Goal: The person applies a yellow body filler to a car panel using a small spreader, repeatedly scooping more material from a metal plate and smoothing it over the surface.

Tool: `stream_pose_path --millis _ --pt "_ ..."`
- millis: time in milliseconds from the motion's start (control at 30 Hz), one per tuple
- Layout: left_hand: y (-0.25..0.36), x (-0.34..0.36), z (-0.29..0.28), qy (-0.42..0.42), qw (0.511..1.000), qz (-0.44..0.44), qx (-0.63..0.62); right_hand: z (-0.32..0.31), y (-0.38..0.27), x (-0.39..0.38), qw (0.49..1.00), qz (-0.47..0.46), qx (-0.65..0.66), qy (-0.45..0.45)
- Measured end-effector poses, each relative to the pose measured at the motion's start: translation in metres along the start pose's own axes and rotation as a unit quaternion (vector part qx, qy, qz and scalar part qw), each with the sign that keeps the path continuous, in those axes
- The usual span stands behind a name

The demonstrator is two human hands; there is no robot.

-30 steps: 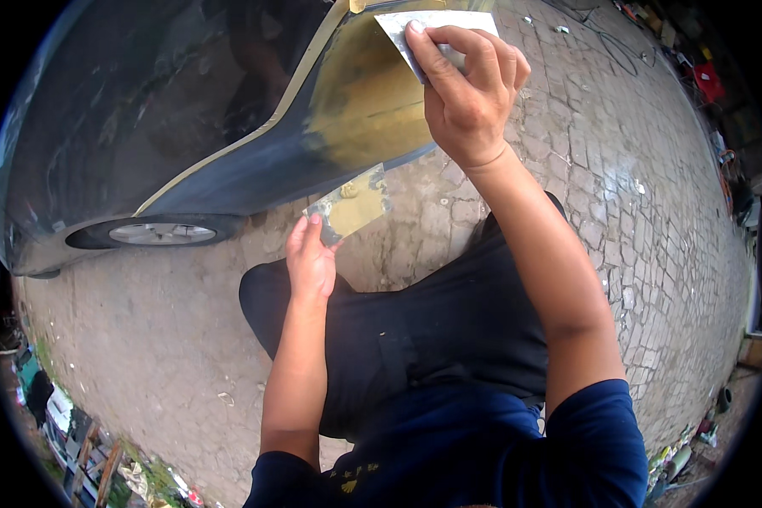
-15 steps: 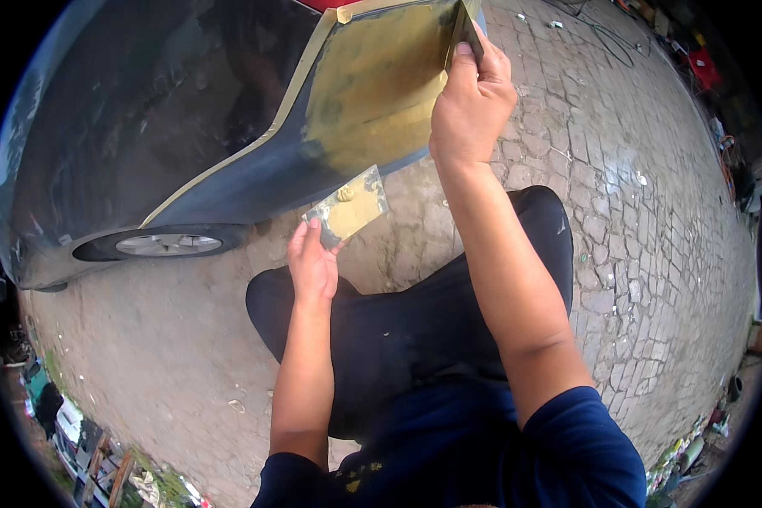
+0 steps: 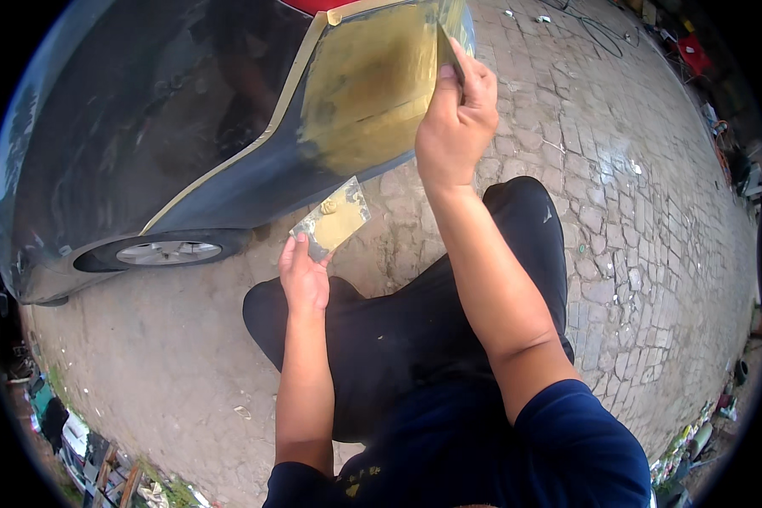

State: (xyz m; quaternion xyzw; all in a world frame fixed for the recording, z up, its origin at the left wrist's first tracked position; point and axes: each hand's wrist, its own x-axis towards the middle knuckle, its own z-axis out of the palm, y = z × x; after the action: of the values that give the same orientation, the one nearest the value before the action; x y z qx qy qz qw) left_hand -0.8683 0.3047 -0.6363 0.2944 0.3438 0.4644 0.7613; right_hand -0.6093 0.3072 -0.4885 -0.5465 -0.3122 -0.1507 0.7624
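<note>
Spreader (image 3: 451, 56), thin and flat, was pinched between thumb and fingers of the right hand (image 3: 457, 135), nearly edge-on to view at the right side of a yellow-coated body panel (image 3: 356, 89); couldn't tell if the blade touched. Left hand (image 3: 305, 279) pinched a flat plate (image 3: 317, 246) by its near left corner, thumb on top. Plate sat nearer and left of the right hand, carrying a yellow paste layer (image 3: 339, 227) and a small lump (image 3: 328, 206) toward its far edge. Dark car (image 3: 186, 110) filled the far left, pale tape (image 3: 287, 103) along the panel's left, wheel (image 3: 169, 251) nearer. Paving stones (image 3: 618, 254) covered the right.
</note>
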Motion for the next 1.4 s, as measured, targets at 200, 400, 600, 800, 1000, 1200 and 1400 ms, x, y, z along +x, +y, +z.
stream_pose_path --millis 200,400,600,800,1000,1200,1400 --pt "-0.005 0.009 0.006 -0.026 1.000 -0.002 0.014 0.006 0.043 0.045 0.998 0.033 0.046 0.017" --pt "-0.010 0.011 0.011 -0.022 1.000 -0.002 -0.002 0.053 0.013 -0.008 0.999 -0.028 -0.020 0.042" --pt "-0.011 0.014 0.016 -0.023 1.000 -0.014 0.012 0.021 0.000 -0.011 0.998 -0.058 -0.015 -0.033" --pt "-0.012 0.010 0.015 -0.034 0.999 -0.009 0.011 -0.007 0.019 0.054 0.983 0.144 0.111 -0.003" --pt "-0.010 0.010 0.015 -0.018 1.000 -0.001 0.011 0.039 -0.001 0.003 0.999 0.024 0.023 0.020" --pt "-0.005 0.006 0.010 -0.023 0.999 -0.002 0.036 0.059 -0.032 -0.069 0.996 -0.056 0.003 -0.074" --pt "-0.003 -0.001 0.003 -0.011 0.999 0.015 0.030 -0.011 0.013 0.019 0.999 -0.023 -0.037 0.016"
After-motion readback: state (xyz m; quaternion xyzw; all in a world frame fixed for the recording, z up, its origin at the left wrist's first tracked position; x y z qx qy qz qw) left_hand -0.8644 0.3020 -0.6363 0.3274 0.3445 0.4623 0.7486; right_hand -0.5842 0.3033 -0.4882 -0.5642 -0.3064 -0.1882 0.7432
